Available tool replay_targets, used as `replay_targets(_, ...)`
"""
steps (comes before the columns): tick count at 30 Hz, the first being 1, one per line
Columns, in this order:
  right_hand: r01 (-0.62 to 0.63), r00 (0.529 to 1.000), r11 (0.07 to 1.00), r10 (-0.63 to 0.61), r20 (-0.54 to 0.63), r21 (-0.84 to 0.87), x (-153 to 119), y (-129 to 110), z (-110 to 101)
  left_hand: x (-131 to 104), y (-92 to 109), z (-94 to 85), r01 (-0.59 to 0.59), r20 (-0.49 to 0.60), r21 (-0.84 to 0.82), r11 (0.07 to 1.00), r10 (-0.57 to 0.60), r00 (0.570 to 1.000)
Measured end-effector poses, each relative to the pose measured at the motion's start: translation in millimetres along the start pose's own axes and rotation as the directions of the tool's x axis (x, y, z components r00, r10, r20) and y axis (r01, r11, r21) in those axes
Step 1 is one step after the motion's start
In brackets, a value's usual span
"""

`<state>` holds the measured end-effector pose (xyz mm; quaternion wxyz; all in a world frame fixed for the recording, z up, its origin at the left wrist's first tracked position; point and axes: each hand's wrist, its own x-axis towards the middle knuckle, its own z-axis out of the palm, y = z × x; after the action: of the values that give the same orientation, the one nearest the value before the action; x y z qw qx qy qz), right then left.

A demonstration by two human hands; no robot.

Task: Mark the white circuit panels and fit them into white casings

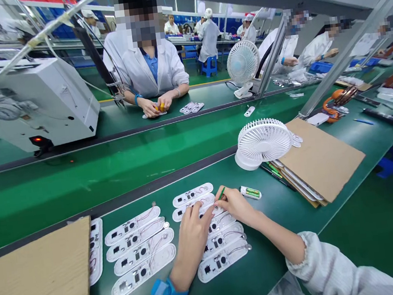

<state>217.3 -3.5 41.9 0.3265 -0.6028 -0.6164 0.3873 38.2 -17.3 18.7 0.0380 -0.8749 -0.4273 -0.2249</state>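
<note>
On a green workbench (261, 265), the right hand (237, 205) pinches a thin green stick (222, 192) over wired white casings (181, 214), left hand (192, 231) fingertips bunched, hold unclear, rearmost disc (206, 189) apparently seated, nearest disc (249, 246) overhanging.

2 white fans (265, 142), boxy machine (65, 98)

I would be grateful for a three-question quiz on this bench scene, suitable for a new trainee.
1. Multiple choice: Where does the camera wearer have the blue band?
A) On the left wrist
B) On the right wrist
C) On both wrists

2. True or false: The small container with green contents lies to the right of the wearer's left hand.

3. Fill in the colour: The wearer's right hand holds a thin ____ tool.

Key: 1. A; 2. True; 3. green.
</note>
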Motion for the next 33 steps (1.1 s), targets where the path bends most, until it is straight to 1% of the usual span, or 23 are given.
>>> replay_targets(4,0.007,1.000,1.000,-0.007,-0.012,0.014,0.1,3.1,1.7,-2.2,-2.9,-1.3,-0.015,-0.023,0.042,0.999,0.016,1.000)
replay_targets(8,0.035,0.998,0.999,-0.033,-0.046,0.026,-2.9,6.2,3.8,-1.3,-5.2,-1.0,0.003,-0.043,0.018,1.000,-0.002,0.999)
replay_targets(11,0.075,0.996,0.997,-0.074,-0.051,0.018,-5.2,8.6,4.9,-1.6,-5.4,-0.9,0.023,-0.048,-0.009,1.000,-0.023,0.999)
replay_targets(16,0.158,0.987,0.987,-0.159,-0.035,-0.035,-5.0,9.3,6.0,-1.8,-4.9,-0.6,0.040,-0.043,-0.029,0.999,-0.041,0.998)
replay_targets(22,0.242,0.970,0.964,-0.242,0.017,-0.111,-2.0,9.2,8.9,-2.2,-4.9,0.2,0.048,-0.051,-0.049,0.998,-0.050,0.997)
replay_targets(26,0.245,0.970,0.961,-0.241,0.042,-0.126,-1.6,9.2,12.8,-2.1,-6.2,0.8,0.068,-0.050,-0.090,0.994,-0.072,0.996)
replay_targets(29,0.223,0.975,0.970,-0.219,0.050,-0.100,1.2,10.9,12.8,-0.3,-8.1,1.9,0.080,-0.055,-0.122,0.989,-0.088,0.995)
replay_targets(33,0.165,0.985,0.986,-0.165,0.057,0.002,8.5,17.2,2.6,-3.5,-6.2,-3.9,0.087,-0.088,-0.147,0.985,-0.100,0.991)
